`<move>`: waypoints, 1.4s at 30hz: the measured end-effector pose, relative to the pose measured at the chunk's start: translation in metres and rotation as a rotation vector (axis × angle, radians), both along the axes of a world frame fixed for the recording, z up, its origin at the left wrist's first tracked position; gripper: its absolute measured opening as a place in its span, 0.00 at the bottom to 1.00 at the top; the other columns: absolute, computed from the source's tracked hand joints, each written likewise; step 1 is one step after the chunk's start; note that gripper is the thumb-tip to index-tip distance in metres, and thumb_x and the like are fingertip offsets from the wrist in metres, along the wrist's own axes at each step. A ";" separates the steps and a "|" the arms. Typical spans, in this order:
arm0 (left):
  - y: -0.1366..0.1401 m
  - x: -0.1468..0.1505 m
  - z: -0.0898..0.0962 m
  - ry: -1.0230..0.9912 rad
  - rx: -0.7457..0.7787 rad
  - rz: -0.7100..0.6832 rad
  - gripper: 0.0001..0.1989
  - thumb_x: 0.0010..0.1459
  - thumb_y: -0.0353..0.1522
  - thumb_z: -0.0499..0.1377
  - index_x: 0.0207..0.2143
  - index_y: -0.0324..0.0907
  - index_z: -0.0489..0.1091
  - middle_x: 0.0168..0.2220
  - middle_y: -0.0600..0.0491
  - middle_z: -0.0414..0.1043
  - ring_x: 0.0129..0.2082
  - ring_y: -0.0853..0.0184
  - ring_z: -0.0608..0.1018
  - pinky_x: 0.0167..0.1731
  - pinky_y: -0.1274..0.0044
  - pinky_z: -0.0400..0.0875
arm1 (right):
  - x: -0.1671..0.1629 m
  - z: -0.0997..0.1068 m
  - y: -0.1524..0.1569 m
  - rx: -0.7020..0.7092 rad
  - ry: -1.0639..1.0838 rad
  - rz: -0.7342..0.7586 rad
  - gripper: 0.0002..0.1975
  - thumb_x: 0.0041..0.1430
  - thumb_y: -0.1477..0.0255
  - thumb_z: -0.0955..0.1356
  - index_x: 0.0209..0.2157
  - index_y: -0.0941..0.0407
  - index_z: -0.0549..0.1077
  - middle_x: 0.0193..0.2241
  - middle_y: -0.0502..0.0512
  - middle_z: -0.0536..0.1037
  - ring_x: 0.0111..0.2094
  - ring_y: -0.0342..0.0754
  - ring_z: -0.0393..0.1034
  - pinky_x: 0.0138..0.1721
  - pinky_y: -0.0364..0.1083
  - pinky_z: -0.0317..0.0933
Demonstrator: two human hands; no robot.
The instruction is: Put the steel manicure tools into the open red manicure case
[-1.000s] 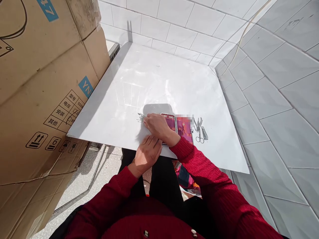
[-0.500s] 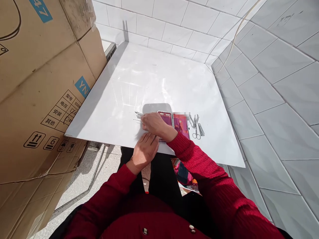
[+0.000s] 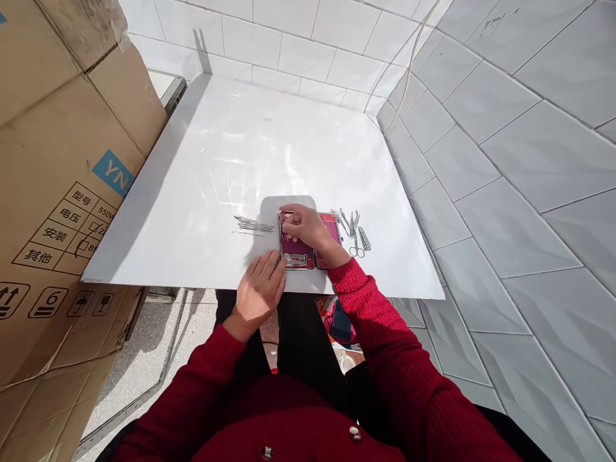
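A manicure case [image 3: 302, 251] lies unfolded on the white tabletop, its purple and red lining facing up. Several nail clippers [image 3: 295, 259] sit in its near left part. Over the left half is my right hand [image 3: 308, 228], fingers curled in a pinch; what they hold, if anything, is too small to make out. My left hand [image 3: 260, 282] rests flat at the table's near edge, fingertips at the case's near left corner. Left of the case lies a bunch of thin metal tools [image 3: 254, 224]. To its right are small scissors [image 3: 356, 247] and a nail clipper [image 3: 364, 239].
A large cardboard box [image 3: 72, 160] stands along the table's left side. Grey tiled wall [image 3: 505, 160] closes in the right, and a pale cable [image 3: 409, 70] runs down the corner. Below the table's front edge a dark phone-like object [image 3: 341, 323] lies on a colourful bag.
My right hand has moved from the thin tools on the left to above the case's left half. My left hand stays near the case's corner. The view has shifted to the right.
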State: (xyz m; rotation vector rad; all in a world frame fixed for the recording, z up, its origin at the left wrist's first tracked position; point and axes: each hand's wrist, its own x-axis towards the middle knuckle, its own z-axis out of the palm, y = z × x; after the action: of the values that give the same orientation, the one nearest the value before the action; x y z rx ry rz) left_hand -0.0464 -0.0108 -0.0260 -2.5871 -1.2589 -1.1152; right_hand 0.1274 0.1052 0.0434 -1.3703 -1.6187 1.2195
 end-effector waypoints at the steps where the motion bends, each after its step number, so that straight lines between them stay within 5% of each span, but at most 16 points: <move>1: 0.000 0.000 0.000 0.001 0.005 -0.001 0.21 0.71 0.28 0.54 0.64 0.39 0.69 0.60 0.38 0.76 0.62 0.52 0.77 0.60 0.59 0.74 | 0.002 -0.002 -0.001 0.027 0.029 -0.014 0.25 0.52 0.77 0.67 0.53 0.58 0.73 0.21 0.41 0.73 0.21 0.43 0.66 0.27 0.43 0.64; 11: 0.002 0.000 0.001 0.021 0.015 -0.007 0.20 0.71 0.27 0.54 0.62 0.38 0.70 0.59 0.37 0.76 0.62 0.52 0.77 0.59 0.59 0.74 | -0.004 -0.019 0.008 0.192 -0.068 -0.156 0.20 0.56 0.74 0.67 0.51 0.57 0.77 0.24 0.43 0.73 0.26 0.43 0.67 0.34 0.44 0.65; 29: 0.002 0.002 0.007 0.048 0.081 0.007 0.16 0.70 0.26 0.54 0.57 0.33 0.73 0.57 0.36 0.77 0.59 0.51 0.78 0.57 0.60 0.74 | -0.008 -0.016 0.010 0.225 -0.238 -0.177 0.13 0.59 0.75 0.67 0.44 0.56 0.80 0.26 0.45 0.79 0.30 0.45 0.74 0.41 0.46 0.67; 42: 0.001 0.003 0.009 0.045 0.095 0.011 0.16 0.70 0.26 0.54 0.57 0.33 0.72 0.56 0.36 0.77 0.59 0.51 0.78 0.57 0.59 0.75 | -0.014 -0.006 -0.006 0.357 -0.659 -0.153 0.16 0.73 0.76 0.63 0.50 0.57 0.82 0.47 0.59 0.83 0.48 0.51 0.76 0.50 0.47 0.64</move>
State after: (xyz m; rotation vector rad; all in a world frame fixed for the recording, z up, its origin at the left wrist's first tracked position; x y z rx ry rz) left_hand -0.0437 -0.0101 -0.0170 -2.5191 -1.1796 -1.0807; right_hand 0.1131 0.0996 0.0370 -1.7114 -1.9926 0.3603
